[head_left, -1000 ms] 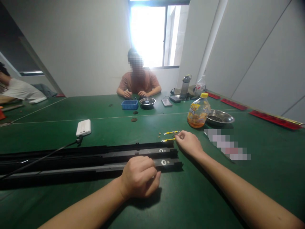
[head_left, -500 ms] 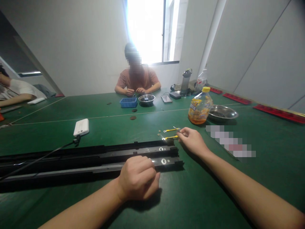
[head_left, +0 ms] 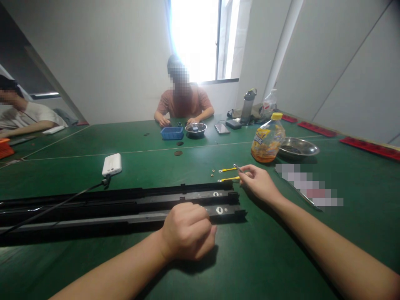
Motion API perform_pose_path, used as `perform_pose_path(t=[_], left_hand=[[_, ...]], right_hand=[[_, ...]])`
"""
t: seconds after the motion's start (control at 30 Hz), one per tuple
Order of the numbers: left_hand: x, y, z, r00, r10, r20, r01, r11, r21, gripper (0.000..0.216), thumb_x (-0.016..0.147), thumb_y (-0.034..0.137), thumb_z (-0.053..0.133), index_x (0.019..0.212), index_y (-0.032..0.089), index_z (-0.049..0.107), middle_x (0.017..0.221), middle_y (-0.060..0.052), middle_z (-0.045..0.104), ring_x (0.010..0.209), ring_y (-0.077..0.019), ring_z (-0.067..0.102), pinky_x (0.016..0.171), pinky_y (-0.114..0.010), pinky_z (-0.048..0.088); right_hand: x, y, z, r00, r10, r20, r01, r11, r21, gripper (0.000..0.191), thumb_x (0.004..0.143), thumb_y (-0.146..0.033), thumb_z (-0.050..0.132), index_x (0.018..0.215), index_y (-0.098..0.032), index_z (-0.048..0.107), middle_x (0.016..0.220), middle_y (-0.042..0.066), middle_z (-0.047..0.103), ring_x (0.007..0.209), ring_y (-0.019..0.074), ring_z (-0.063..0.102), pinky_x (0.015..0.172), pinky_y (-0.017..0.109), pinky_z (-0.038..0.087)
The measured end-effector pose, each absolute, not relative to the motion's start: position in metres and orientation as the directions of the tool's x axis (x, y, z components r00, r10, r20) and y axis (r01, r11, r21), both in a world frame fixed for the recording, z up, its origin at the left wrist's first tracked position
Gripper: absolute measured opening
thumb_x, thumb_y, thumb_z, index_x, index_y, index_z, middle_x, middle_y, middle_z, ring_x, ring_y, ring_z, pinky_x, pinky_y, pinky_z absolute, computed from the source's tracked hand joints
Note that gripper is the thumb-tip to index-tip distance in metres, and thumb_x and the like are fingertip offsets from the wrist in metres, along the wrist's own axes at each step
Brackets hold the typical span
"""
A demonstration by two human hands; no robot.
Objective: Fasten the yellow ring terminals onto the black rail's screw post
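Observation:
Long black metal rails (head_left: 125,206) lie side by side across the green table (head_left: 265,250), their right ends in front of me. My left hand (head_left: 187,231) is curled in a fist and rests against the nearest rail near its right end; what it holds, if anything, is hidden. My right hand (head_left: 261,183) reaches past the rail ends and pinches the end of a short yellow wire (head_left: 230,179) with ring terminals. A second yellow wire (head_left: 228,169) and small washers (head_left: 213,172) lie just beyond.
An orange drink bottle (head_left: 268,139) and a steel bowl (head_left: 296,148) stand to the right. A white power bank (head_left: 111,164) with a black cable lies at left. A person sits opposite behind a blue tray (head_left: 171,133) and a bowl (head_left: 196,129). Another person sits at far left.
My right hand has shifted slightly from the farther yellow wire to the nearer one and pinches its end. My left fist stays on the rail. The view has shifted a little.

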State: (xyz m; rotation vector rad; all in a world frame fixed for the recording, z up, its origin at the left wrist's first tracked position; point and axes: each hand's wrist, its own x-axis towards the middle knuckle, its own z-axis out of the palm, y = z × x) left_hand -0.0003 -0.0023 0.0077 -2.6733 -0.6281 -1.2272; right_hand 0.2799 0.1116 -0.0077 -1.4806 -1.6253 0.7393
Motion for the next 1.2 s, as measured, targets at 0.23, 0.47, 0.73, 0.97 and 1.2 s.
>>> perform_pose_path(t=[0.23,0.47,0.73,0.97,1.2], left_hand=[[-0.0003,-0.002,0.0082,0.583,0.311,0.751,0.42,-0.906,0.049,0.024,0.089,0.012,0.063,0.067,0.019,0.056,0.068,-0.003,0.06,0.058,-0.0144,0.043,0.054,-0.033,0.032],[-0.0002,-0.0028,0.008,0.583,0.322,0.746,0.438,-0.898,0.046,0.025,0.091,0.013,0.061,0.067,0.02,0.056,0.067,-0.002,0.06,0.057,-0.0141,0.045,0.055,-0.033,0.033],[-0.0008,-0.0028,0.0075,0.587,0.33,0.739,0.446,-0.894,0.044,0.025,0.092,0.014,0.061,0.068,0.02,0.056,0.066,-0.002,0.06,0.057,-0.0141,0.046,0.054,-0.033,0.034],[-0.0006,-0.0032,0.0081,0.585,0.334,0.739,0.445,-0.894,0.052,0.025,0.092,0.014,0.06,0.067,0.02,0.057,0.067,-0.002,0.06,0.057,-0.0145,0.046,0.054,-0.033,0.034],[-0.0005,-0.0031,0.0077,0.583,0.332,0.742,0.444,-0.895,0.052,0.025,0.091,0.014,0.061,0.067,0.019,0.056,0.066,-0.002,0.06,0.057,-0.0149,0.046,0.053,-0.033,0.034]], right_hand=[[0.2795,0.1128,-0.0106,0.018,0.986,0.166,0.545,0.129,-0.829,0.035,0.088,-0.051,0.066,0.098,-0.018,0.071,0.067,0.004,0.074,0.055,0.019,0.061,0.055,0.028,0.036],[0.2796,0.1126,-0.0094,0.014,0.986,0.165,0.558,0.129,-0.819,0.032,0.089,-0.048,0.064,0.099,-0.018,0.072,0.068,0.004,0.074,0.057,0.0193,0.062,0.056,0.028,0.037],[0.2794,0.1128,-0.0103,0.018,0.988,0.154,0.549,0.119,-0.827,0.033,0.089,-0.048,0.064,0.101,-0.018,0.072,0.07,0.004,0.075,0.056,0.0191,0.061,0.054,0.028,0.037],[0.2793,0.113,-0.0115,0.025,0.986,0.165,0.527,0.127,-0.84,0.03,0.088,-0.046,0.067,0.097,-0.018,0.073,0.068,0.004,0.074,0.057,0.0194,0.061,0.055,0.028,0.037],[0.2799,0.1136,-0.0091,0.048,0.98,0.195,0.389,0.161,-0.907,0.036,0.086,-0.052,0.07,0.096,-0.018,0.069,0.067,0.003,0.071,0.062,0.02,0.064,0.06,0.03,0.045]])
